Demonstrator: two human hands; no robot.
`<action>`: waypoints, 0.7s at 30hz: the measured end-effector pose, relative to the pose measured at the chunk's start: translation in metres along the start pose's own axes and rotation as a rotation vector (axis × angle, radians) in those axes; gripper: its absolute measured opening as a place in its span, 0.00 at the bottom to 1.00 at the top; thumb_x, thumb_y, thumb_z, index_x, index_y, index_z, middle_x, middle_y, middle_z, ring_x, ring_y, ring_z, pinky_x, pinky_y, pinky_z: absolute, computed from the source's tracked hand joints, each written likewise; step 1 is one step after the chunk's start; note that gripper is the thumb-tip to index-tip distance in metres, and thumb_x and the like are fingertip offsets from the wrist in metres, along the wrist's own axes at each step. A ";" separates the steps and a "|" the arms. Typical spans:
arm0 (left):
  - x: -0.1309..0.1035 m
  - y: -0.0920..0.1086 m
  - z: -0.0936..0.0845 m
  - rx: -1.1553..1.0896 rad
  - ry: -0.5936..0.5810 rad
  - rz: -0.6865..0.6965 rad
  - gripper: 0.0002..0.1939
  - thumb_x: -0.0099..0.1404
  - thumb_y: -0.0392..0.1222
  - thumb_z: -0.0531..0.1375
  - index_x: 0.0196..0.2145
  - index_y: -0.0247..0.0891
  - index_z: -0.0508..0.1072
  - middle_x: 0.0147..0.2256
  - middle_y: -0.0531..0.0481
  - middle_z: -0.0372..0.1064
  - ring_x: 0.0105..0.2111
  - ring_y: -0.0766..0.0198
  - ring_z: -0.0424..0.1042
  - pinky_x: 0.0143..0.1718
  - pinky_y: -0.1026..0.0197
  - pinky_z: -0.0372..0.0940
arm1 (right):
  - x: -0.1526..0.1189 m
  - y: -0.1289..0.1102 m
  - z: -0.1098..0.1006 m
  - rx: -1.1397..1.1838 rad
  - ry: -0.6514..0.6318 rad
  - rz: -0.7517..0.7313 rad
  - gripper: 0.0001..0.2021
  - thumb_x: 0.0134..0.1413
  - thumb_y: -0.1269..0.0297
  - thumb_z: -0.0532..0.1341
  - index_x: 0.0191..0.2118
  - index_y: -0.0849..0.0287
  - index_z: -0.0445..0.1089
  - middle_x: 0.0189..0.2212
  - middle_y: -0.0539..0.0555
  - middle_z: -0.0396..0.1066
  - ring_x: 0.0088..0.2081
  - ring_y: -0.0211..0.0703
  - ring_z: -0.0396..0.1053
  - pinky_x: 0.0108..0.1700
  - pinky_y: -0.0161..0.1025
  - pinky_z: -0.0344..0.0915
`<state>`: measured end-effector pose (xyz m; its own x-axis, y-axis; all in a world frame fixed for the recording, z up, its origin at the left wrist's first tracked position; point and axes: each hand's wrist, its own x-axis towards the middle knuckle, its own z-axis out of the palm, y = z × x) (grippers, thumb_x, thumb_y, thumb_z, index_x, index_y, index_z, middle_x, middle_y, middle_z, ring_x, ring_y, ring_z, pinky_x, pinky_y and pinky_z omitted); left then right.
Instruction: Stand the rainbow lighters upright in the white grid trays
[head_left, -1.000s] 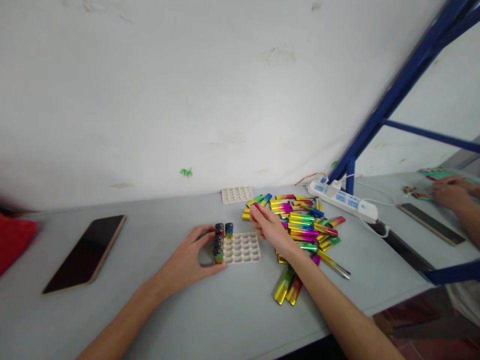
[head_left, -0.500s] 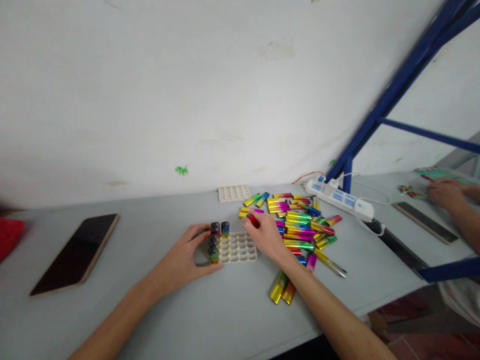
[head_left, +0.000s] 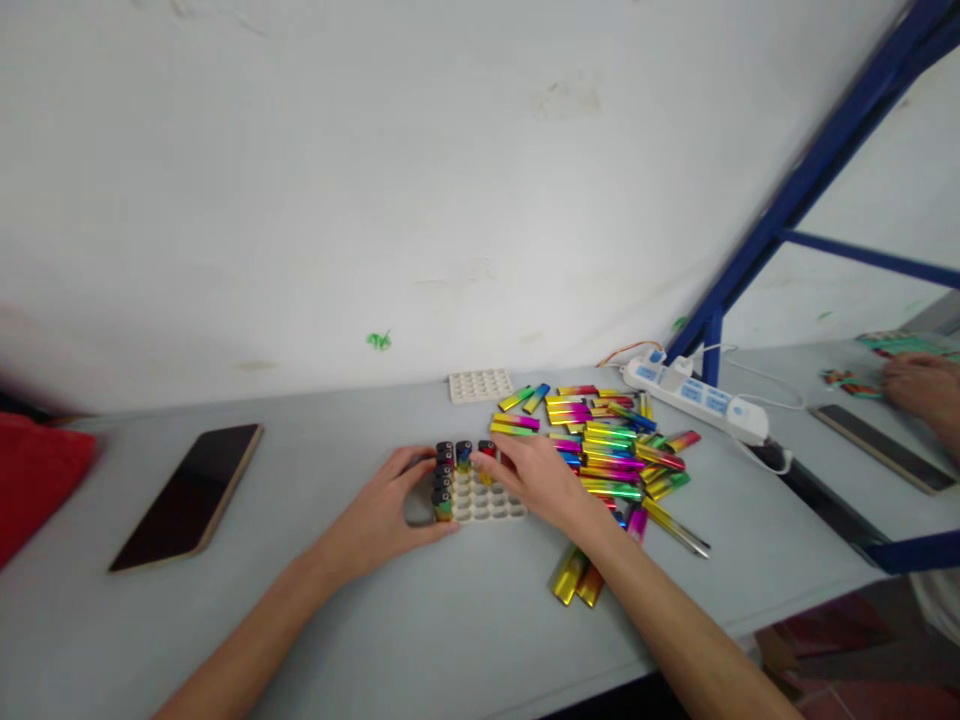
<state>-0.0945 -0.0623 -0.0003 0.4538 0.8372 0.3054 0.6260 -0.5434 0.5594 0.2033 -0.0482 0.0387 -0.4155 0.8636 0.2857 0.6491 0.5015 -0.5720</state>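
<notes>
Hands | left [head_left: 384, 510]: around tray [head_left: 491, 507] end | right [head_left: 541, 480]: gripping red-topped lighter [head_left: 488, 449]

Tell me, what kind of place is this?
Probably a small workshop, though I can't be certain. There's a pile of shiny, lighter-like things, a white tray full of holes with some standing upright in it, and another person's hand at the right.
</notes>
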 end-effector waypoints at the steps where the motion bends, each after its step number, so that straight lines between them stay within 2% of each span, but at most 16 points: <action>1: 0.000 0.000 0.000 0.004 -0.001 0.003 0.33 0.64 0.57 0.84 0.61 0.42 0.88 0.68 0.36 0.83 0.68 0.35 0.84 0.74 0.35 0.80 | 0.000 -0.001 0.001 0.005 -0.023 0.006 0.26 0.90 0.42 0.63 0.37 0.53 0.72 0.29 0.50 0.73 0.32 0.46 0.70 0.40 0.42 0.62; 6: 0.000 0.002 0.000 0.012 -0.001 0.008 0.32 0.65 0.57 0.84 0.61 0.42 0.88 0.68 0.36 0.83 0.68 0.36 0.84 0.74 0.36 0.80 | 0.002 -0.003 0.005 0.014 -0.041 -0.032 0.24 0.91 0.44 0.62 0.41 0.55 0.76 0.31 0.51 0.78 0.32 0.45 0.74 0.39 0.40 0.63; 11: 0.000 0.000 0.002 -0.009 0.005 0.019 0.32 0.64 0.56 0.84 0.60 0.42 0.88 0.67 0.36 0.83 0.67 0.35 0.84 0.75 0.34 0.80 | 0.007 -0.019 0.001 -0.185 -0.177 -0.091 0.18 0.90 0.49 0.65 0.50 0.58 0.82 0.40 0.58 0.86 0.40 0.50 0.83 0.41 0.40 0.66; 13: 0.000 -0.002 0.002 -0.013 0.009 0.021 0.31 0.63 0.55 0.84 0.59 0.43 0.88 0.66 0.36 0.84 0.66 0.35 0.85 0.74 0.35 0.80 | 0.009 -0.028 0.001 -0.297 -0.201 -0.067 0.18 0.89 0.48 0.66 0.52 0.59 0.84 0.43 0.62 0.88 0.44 0.53 0.85 0.44 0.41 0.68; 16: 0.000 -0.005 0.002 -0.002 0.011 0.020 0.30 0.65 0.58 0.83 0.59 0.44 0.88 0.66 0.37 0.84 0.66 0.35 0.85 0.74 0.35 0.81 | 0.009 -0.034 0.000 -0.372 -0.227 -0.015 0.22 0.86 0.43 0.68 0.48 0.59 0.85 0.42 0.63 0.88 0.45 0.55 0.86 0.46 0.43 0.69; 19: 0.000 -0.008 0.002 0.021 0.014 0.017 0.31 0.66 0.61 0.82 0.60 0.43 0.88 0.66 0.36 0.84 0.66 0.35 0.85 0.73 0.34 0.81 | 0.006 -0.021 -0.004 -0.274 -0.224 -0.036 0.22 0.86 0.44 0.69 0.44 0.58 0.84 0.39 0.59 0.86 0.41 0.50 0.83 0.44 0.41 0.68; 21: 0.001 -0.009 0.002 0.033 0.018 0.020 0.31 0.66 0.62 0.82 0.59 0.42 0.88 0.65 0.35 0.84 0.65 0.34 0.86 0.72 0.34 0.82 | 0.004 -0.001 -0.012 -0.185 -0.124 -0.058 0.20 0.88 0.48 0.69 0.43 0.57 0.83 0.39 0.56 0.85 0.42 0.49 0.82 0.47 0.41 0.70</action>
<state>-0.0984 -0.0572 -0.0062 0.4547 0.8272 0.3302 0.6378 -0.5612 0.5275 0.2083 -0.0444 0.0498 -0.5234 0.8256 0.2110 0.7226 0.5613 -0.4035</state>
